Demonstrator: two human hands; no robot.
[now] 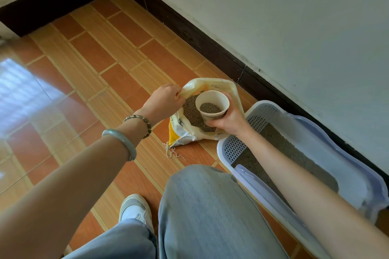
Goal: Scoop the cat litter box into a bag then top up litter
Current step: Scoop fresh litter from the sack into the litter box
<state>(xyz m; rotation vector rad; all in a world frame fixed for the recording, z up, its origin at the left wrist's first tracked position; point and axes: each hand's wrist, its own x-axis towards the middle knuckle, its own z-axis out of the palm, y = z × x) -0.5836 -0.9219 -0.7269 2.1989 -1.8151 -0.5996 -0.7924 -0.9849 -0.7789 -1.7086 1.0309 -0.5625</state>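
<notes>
An open yellow-and-white litter bag [212,85] stands on the tiled floor, with grey litter [192,114] showing inside. My left hand [163,100] pinches the bag's left rim and holds the mouth wide. My right hand [228,121] grips a small beige cup [212,99] from below, upright over the bag's mouth, partly filled with grey litter. To the right lies the pale blue litter box [311,132] with a white grid step [235,149] at its near end and grey litter [280,143] on its floor. My right forearm crosses over the box.
A white wall with a dark baseboard [210,42] runs diagonally behind the bag and box. My knees in grey-blue trousers [202,212] and a white shoe [134,208] fill the lower middle. Orange floor tiles [88,73] spread to the left.
</notes>
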